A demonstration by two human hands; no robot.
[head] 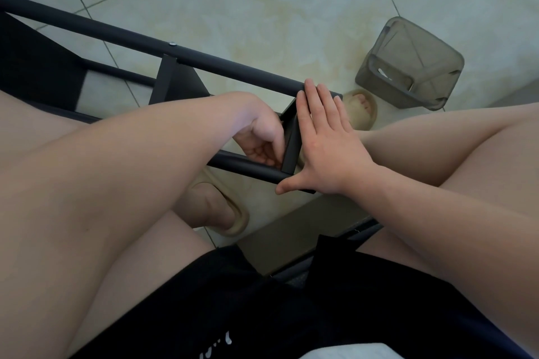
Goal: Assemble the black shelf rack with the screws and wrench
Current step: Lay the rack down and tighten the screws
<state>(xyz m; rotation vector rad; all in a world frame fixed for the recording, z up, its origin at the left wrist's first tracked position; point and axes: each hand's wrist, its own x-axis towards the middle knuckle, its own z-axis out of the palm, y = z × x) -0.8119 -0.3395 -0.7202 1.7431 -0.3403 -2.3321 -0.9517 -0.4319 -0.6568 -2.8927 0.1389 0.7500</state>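
Black fabric shorts and bare thighs fill the near edge; the person sits with the work between the knees.

The right hand lies flat, fingers straight and thumb spread, pressed against the outer face of the black metal end panel. I judge it is bracing the panel so that it stays square.

The left hand reaches in behind that panel with its fingers curled at the inner face, just above the lower black round tube. Whether it pinches a screw or the wrench cannot be told.

Farther out, the long upper black tube of the rack runs off left, with a silver screw head already seated in it.

A grey translucent plastic tub lies tipped on the pale tiled floor near the right hand, probably kept there for hardware.
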